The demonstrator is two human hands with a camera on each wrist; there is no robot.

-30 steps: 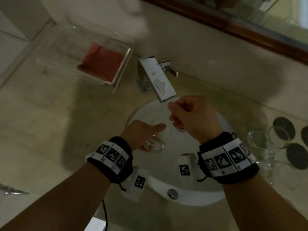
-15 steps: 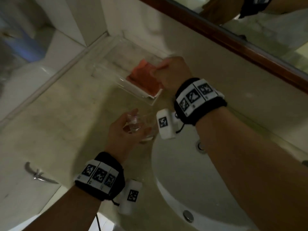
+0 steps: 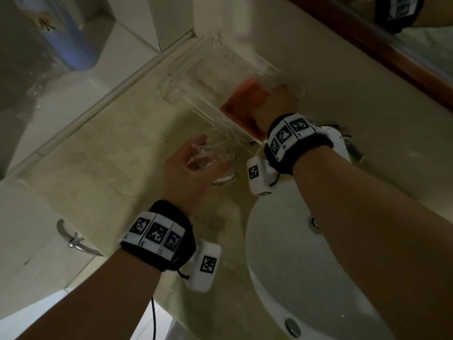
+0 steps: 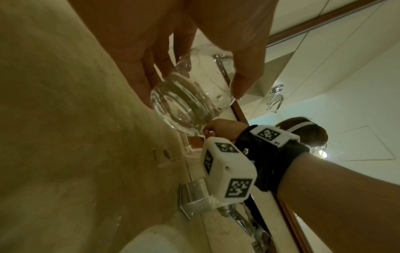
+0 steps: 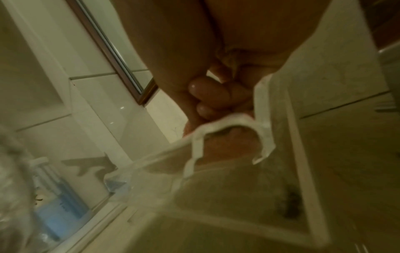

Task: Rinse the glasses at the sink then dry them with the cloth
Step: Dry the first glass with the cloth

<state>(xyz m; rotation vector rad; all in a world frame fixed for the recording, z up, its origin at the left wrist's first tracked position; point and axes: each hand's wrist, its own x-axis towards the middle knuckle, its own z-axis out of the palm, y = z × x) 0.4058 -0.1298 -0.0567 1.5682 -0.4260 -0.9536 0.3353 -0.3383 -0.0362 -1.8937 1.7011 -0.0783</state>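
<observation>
A clear, thick-based glass (image 3: 215, 160) is tilted on its side above the counter, left of the sink (image 3: 282, 253). A red cloth (image 3: 245, 104) lies in a clear tray behind it.

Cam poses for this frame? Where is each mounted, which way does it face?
Head: worn on the head, looking down at counter and sink; both forearms show; left hand holds glass.
Left wrist: looks along fingers at glass; right hand behind.
Right wrist: looks along curled fingers into clear tray.
Shared: head and left wrist both show the glass.
</observation>
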